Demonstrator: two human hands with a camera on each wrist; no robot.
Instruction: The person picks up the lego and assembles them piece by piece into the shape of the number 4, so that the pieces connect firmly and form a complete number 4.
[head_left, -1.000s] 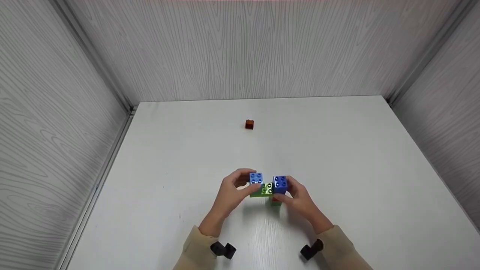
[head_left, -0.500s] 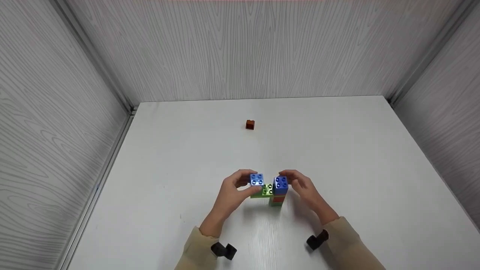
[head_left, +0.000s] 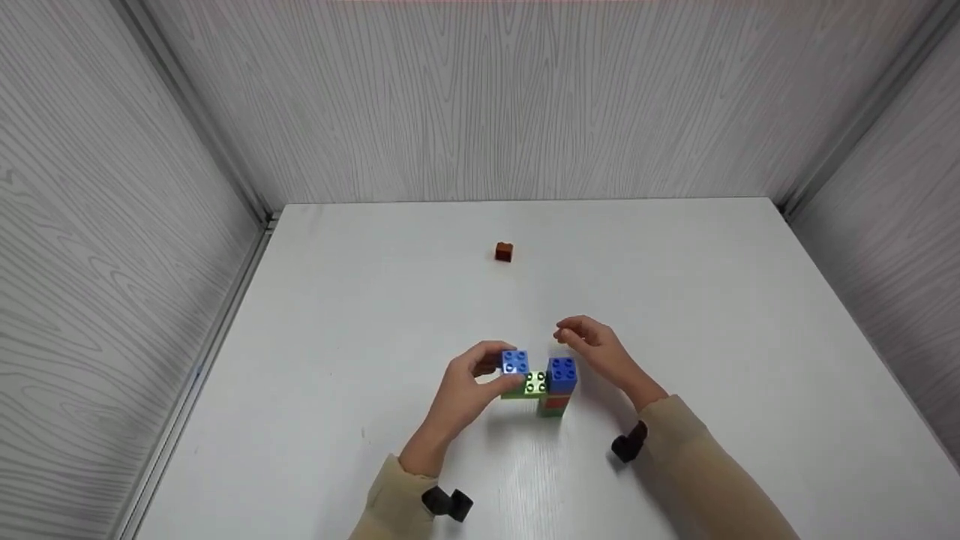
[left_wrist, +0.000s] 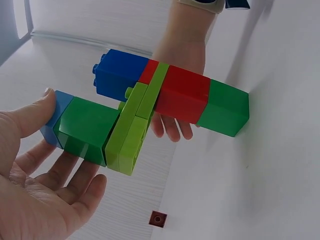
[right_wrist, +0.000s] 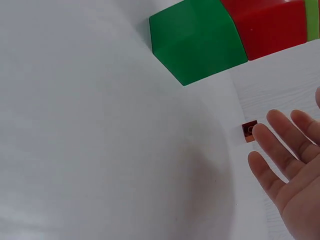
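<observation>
A toy-brick structure stands on the table in the head view. Its column has a green brick (left_wrist: 225, 107) at the bottom, red brick (left_wrist: 182, 94) above it and a dark blue brick (head_left: 562, 375) on top. Lime-green flat bricks (head_left: 535, 384) jut leftward from the column. On their far end sit a green brick (left_wrist: 87, 129) and a light blue one (head_left: 514, 361). My left hand (head_left: 459, 391) pinches this end between thumb and fingers. Beyond the column, my right hand (head_left: 600, 354) hovers with loosely bent fingers, apart from the bricks and holding nothing.
A small reddish-brown brick (head_left: 504, 252) lies alone toward the back of the white table (head_left: 375, 300). Grey wood-grain panels (head_left: 480, 97) enclose the table at the back and both sides.
My right hand has let go of the column and moved away from it, up toward the back. The left hand keeps its hold, and the structure stays nearly in place.
</observation>
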